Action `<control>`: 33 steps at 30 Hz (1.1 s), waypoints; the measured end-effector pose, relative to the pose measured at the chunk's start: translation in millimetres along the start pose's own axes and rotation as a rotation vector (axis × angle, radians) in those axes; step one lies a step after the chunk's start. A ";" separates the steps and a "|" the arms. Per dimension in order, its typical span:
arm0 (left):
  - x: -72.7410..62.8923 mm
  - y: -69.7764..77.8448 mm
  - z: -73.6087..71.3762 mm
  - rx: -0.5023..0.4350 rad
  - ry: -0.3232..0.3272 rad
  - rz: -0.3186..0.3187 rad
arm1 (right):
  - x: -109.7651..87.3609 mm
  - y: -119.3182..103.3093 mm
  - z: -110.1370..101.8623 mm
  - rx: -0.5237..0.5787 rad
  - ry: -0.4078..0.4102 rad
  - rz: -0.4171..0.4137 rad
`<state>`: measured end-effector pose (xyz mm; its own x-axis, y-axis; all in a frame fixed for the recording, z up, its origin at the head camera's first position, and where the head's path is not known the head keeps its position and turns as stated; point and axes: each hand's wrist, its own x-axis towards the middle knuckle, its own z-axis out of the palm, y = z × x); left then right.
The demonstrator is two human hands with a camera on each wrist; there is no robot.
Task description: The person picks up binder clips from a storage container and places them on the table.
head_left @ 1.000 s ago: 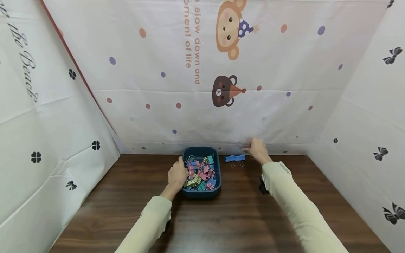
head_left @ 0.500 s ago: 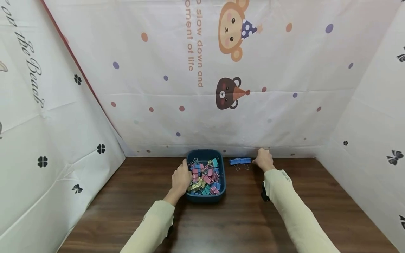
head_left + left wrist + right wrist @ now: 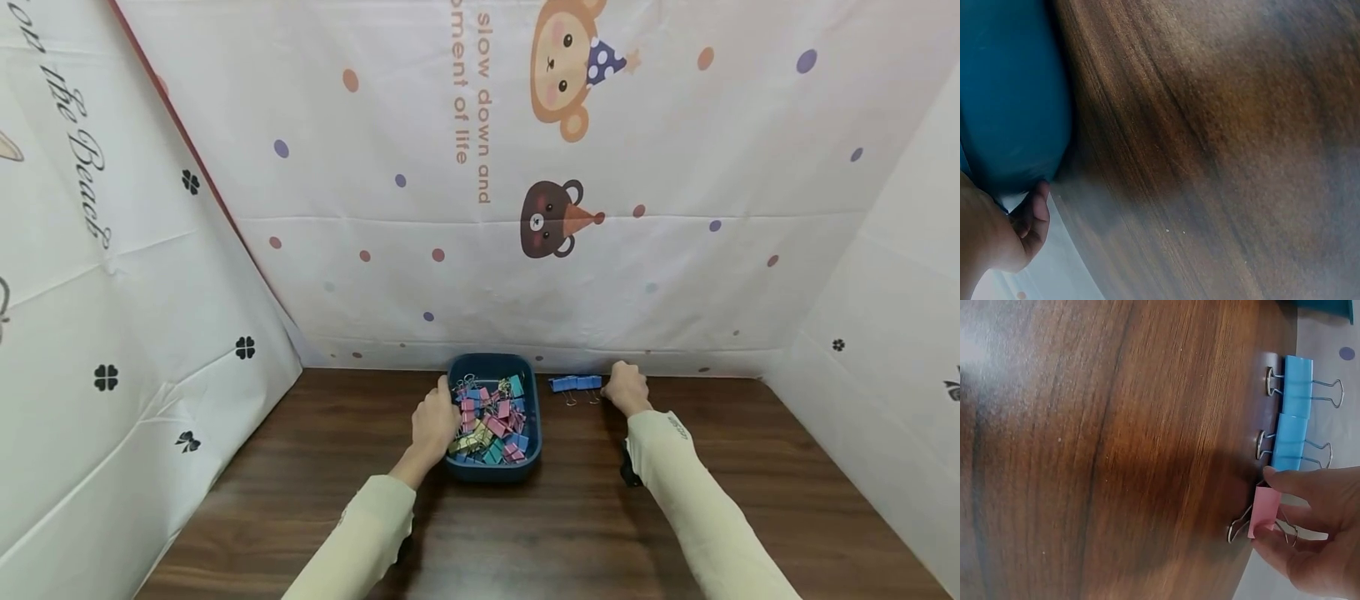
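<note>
My left hand (image 3: 435, 421) grips the left side of a dark blue plastic box (image 3: 491, 473), which holds a heap of pink, blue, yellow and teal binder clips (image 3: 495, 426). In the left wrist view, the curled fingers (image 3: 1040, 212) meet the end of the box (image 3: 1013, 94). My right hand (image 3: 627, 388) is at the table's far edge, right of the box. Between its thumb and fingers it pinches a pink binder clip (image 3: 1265, 505). That clip touches or nearly touches the end of a row of two blue binder clips (image 3: 1290, 439), whose wire handles stick out both ways.
A brown wood-grain table (image 3: 517, 542) lies under everything. White printed cloth (image 3: 420, 275) stands right behind the box and the clip row, and covers the left and right sides too.
My right hand has come down to the table beside the right end of the blue clip row. My left hand stays on the box. The head view has shifted slightly.
</note>
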<state>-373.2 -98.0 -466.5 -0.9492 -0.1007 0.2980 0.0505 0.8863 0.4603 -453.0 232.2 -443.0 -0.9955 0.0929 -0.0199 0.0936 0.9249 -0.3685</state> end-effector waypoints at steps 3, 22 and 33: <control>0.2 -1.1 -1.1 -0.003 0.003 0.003 | 0.6 -2.6 -0.6 -0.022 -0.038 -0.002; 1.9 -6.5 0.5 -0.017 0.013 0.010 | 7.2 -0.3 4.8 -0.041 -0.008 -0.032; 1.9 -0.9 0.6 -0.008 -0.011 -0.020 | 8.4 5.4 12.3 -0.063 0.084 -0.051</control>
<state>-375.2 -98.7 -466.8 -0.9535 -0.1135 0.2791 0.0336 0.8806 0.4727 -461.0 233.4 -456.6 -0.9943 0.0736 0.0767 0.0466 0.9502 -0.3080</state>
